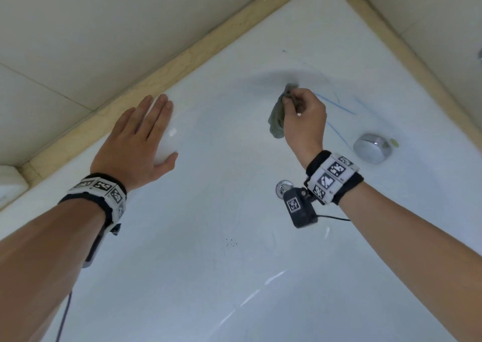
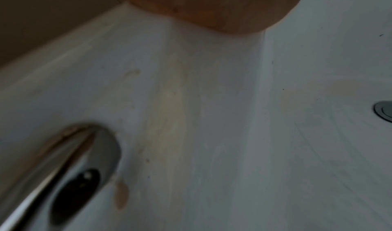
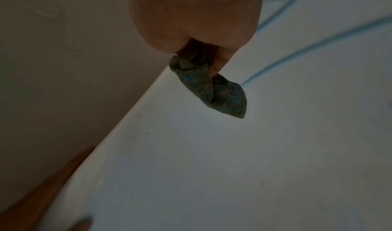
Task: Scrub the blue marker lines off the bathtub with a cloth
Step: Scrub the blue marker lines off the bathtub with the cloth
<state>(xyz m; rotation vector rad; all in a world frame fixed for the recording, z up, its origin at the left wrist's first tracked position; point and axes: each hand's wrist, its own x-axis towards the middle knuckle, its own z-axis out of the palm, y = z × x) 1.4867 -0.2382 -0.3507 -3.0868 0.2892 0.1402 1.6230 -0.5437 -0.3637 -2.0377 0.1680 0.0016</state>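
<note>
A person's right hand [image 1: 303, 122] is pinching a bunched grey-green cloth [image 1: 277, 114] between thumb and curled fingers, its tip pointing at the white bathtub [image 1: 208, 237] wall just left of the blue marker lines [image 1: 336, 104]. The left hand [image 1: 138, 143] is lying flat, fingers straight, bracing on the tub's rim and gripping nothing. Several lines are still showing near the chrome knob [image 1: 373, 148]. With only a small corner of cloth meeting the surface, the strokes risk smearing ink instead of lifting it; the cloth is already looking blue-stained in the right wrist view. A braced palm on glossy enamel could also slip.
</note>
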